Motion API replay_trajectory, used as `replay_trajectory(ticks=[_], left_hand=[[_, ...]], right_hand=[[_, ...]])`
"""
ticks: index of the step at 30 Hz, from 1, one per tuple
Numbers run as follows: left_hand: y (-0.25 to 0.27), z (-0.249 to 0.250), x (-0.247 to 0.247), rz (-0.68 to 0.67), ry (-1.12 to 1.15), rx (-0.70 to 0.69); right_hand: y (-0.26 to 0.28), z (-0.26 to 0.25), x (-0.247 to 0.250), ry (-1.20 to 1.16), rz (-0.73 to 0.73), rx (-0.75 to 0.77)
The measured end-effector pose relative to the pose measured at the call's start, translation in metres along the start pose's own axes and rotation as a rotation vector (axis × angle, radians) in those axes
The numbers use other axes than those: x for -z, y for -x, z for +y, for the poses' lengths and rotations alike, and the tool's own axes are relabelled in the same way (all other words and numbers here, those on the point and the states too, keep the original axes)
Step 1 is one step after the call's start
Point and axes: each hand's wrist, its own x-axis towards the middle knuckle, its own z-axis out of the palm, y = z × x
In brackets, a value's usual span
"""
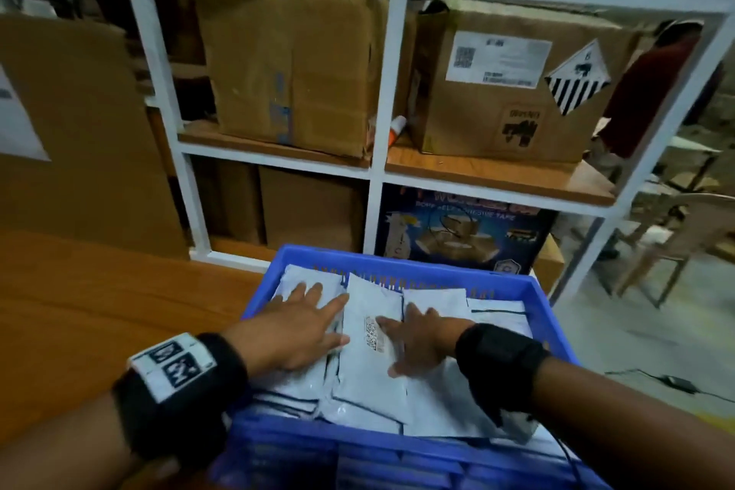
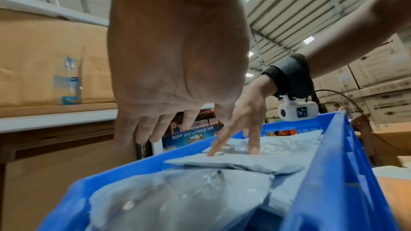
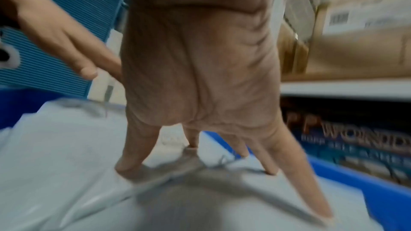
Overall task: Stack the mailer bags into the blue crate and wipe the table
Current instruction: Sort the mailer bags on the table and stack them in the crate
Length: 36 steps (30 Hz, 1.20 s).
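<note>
Mailer bags (image 1: pixel 370 366) already fill the blue crate (image 1: pixel 401 267) at lower centre. Left hand (image 1: pixel 302 330) and right hand (image 1: pixel 421 342) press them, fingers spread flat. Table (image 1: pixel 99 310), lower left, looks bare; wiping probably remains.

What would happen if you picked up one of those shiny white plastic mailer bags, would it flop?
Probably it would flop: the shiny white plastic mailer bags look thin and wrinkled, dimpling under the right hand. They are likely slippery, since their glossy surfaces overlap loosely in the blue plastic crate. They seem light, lying flat under the left hand.
</note>
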Motion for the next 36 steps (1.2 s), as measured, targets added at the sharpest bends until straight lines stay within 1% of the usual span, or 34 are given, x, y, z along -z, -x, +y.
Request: replay_trajectory(ticks=[3, 5, 8, 10, 14, 17, 21, 24, 26, 28, 31, 33, 34, 36], left_hand=[[-0.025, 0.024, 0.003, -0.049, 0.030, 0.035], [-0.040, 0.034, 0.000, -0.101, 0.028, 0.061], [-0.053, 0.042, -0.014, -0.196, -0.062, 0.129], [-0.056, 0.044, -0.027, -0.233, -0.091, 0.152], [-0.066, 0.038, -0.043, -0.257, -0.109, 0.151], [-0.070, 0.034, -0.038, -0.288, -0.082, 0.141], [-0.076, 0.029, -0.031, -0.291, -0.047, 0.126], [-0.073, 0.031, -0.028, -0.292, -0.026, 0.129], [-0.069, 0.034, -0.019, -0.280, 0.003, 0.120], [-0.060, 0.039, -0.002, -0.257, 0.037, 0.089], [-0.040, 0.037, 0.025, -0.181, 0.016, -0.025], [-0.020, 0.026, 0.036, -0.086, -0.042, -0.107], [-0.010, 0.018, 0.037, -0.019, -0.071, -0.141], [0.008, -0.003, 0.029, 0.124, -0.092, -0.166]], right_hand=[[-0.001, 0.010, 0.003, -0.061, 0.059, 0.014], [0.002, 0.021, 0.010, -0.076, 0.073, -0.019], [0.000, 0.042, 0.006, -0.019, 0.025, -0.081], [-0.003, 0.056, -0.006, -0.067, -0.039, -0.129], [-0.012, 0.070, -0.028, -0.172, -0.064, -0.123], [-0.014, 0.075, -0.025, -0.189, -0.052, -0.107], [-0.013, 0.091, -0.015, -0.238, 0.029, -0.147], [-0.004, 0.098, -0.023, -0.311, 0.025, -0.195], [0.005, 0.097, -0.023, -0.344, 0.024, -0.206], [0.019, 0.094, -0.013, -0.377, 0.049, -0.216], [0.045, 0.082, 0.006, -0.408, 0.210, -0.212], [0.062, 0.064, 0.007, -0.435, 0.287, -0.196], [0.072, 0.052, 0.004, -0.468, 0.315, -0.167], [0.088, 0.023, -0.009, -0.547, 0.357, -0.109]])
